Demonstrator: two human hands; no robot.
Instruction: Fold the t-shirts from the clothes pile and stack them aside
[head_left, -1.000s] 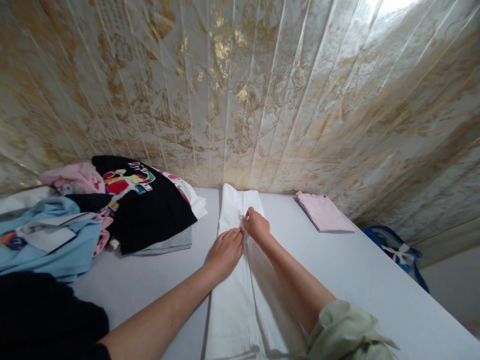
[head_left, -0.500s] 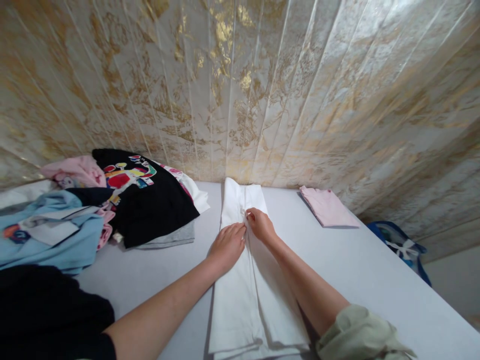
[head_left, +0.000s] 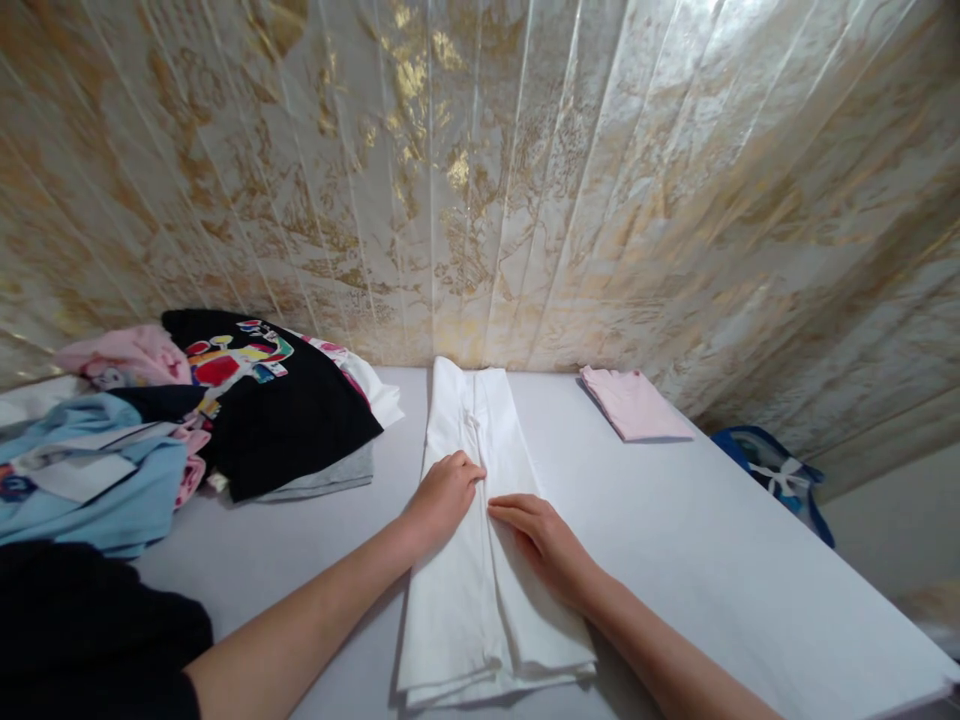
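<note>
Head view: 2 hands (head_left: 442, 500) touch long, creased white fabric (head_left: 450, 620).

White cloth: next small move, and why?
I'd probably slide the right hand toward the near hem, smoothing along the middle crease. Its fingers lie beside that crease, the left hand rests on the white cloth across from it, and the crease looks uneven near the hem.

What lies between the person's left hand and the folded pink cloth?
In the head view, part of the white garment, then bare tabletop.
</note>
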